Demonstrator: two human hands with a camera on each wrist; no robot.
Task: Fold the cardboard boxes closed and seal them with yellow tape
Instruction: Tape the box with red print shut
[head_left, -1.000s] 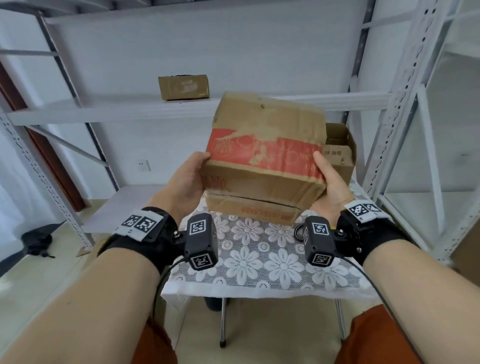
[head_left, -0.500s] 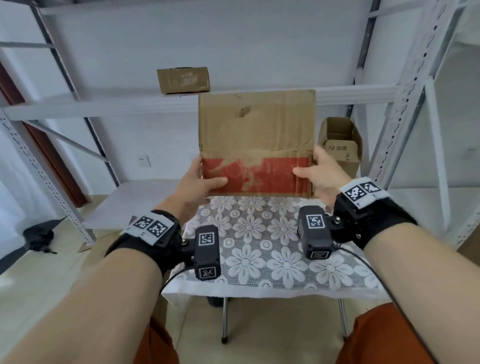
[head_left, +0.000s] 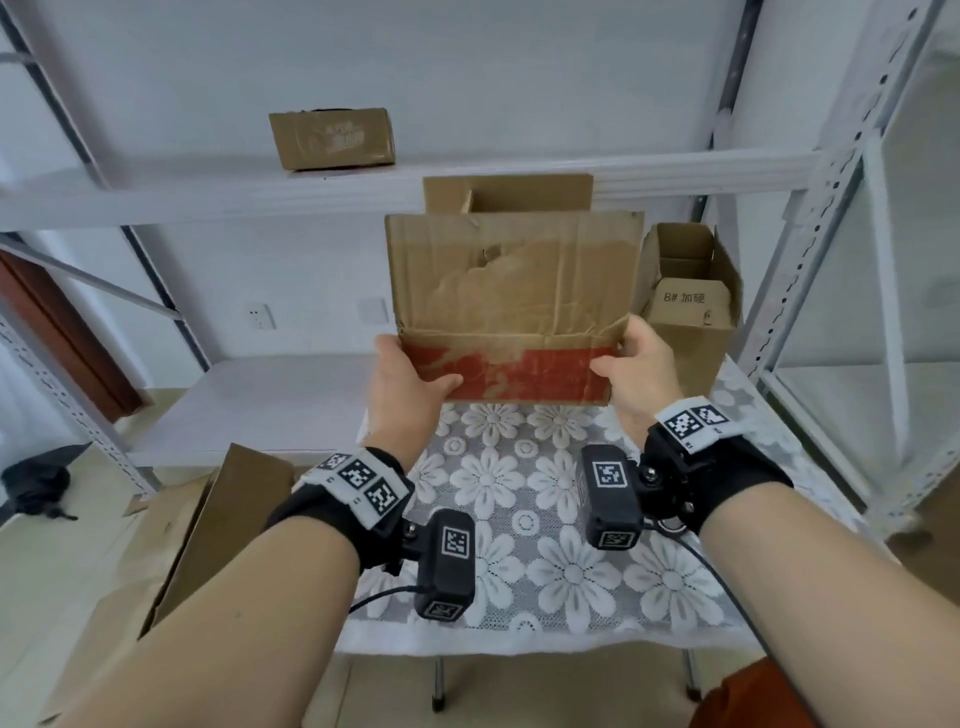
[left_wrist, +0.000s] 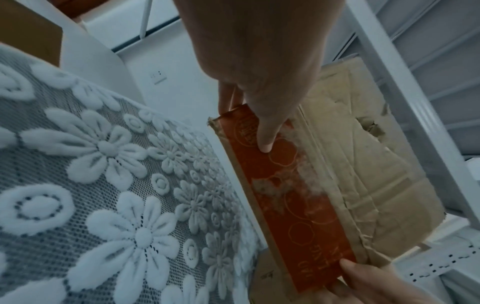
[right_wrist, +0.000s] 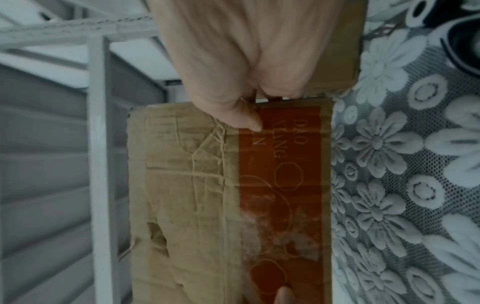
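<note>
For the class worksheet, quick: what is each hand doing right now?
Left hand: grips the left end of the cardboard box, thumb on its red band.
Right hand: grips the box's right end, thumb in front.

Bright, even light in the head view; wrist views dimmer, bluish, soft, edges warped.

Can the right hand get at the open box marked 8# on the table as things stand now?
Probably not yet: the right hand grips the red-banded box, as does the left hand. The open box stands just beyond it, nothing between.
</note>
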